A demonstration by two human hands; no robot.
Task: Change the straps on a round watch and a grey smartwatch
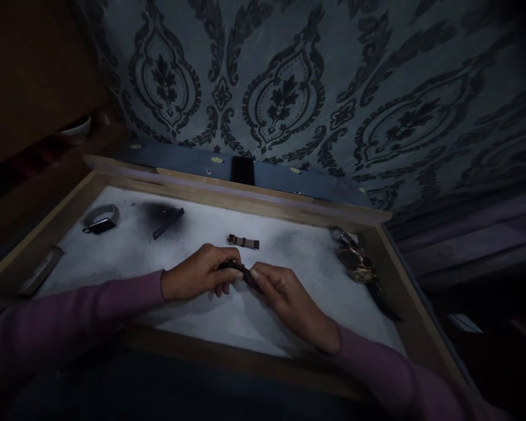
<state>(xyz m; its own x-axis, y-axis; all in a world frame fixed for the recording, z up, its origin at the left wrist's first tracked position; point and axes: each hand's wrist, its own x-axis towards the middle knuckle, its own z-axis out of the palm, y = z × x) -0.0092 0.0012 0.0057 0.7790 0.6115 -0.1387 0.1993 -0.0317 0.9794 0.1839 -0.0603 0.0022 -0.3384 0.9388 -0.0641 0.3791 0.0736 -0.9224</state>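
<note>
My left hand [208, 272] pinches a dark wristwatch [232, 265] by its case, over the middle of the white-lined tray. From the case a dark strap [251, 279] runs to my right hand [287, 295], whose thumb and fingers are closed on it. Much of the watch is hidden by my fingers. Just beyond my hands, a detached watch strap [244, 241] with a buckle at its left end lies flat on the white lining.
A wooden-rimmed tray [263, 197] surrounds the work. At its left lie a smartwatch [101, 220], a thin dark bar [169, 223] and a long narrow object [41, 272]. Several watches [362, 269] lie along the right side. Behind the tray sits a black phone-like slab [242, 170].
</note>
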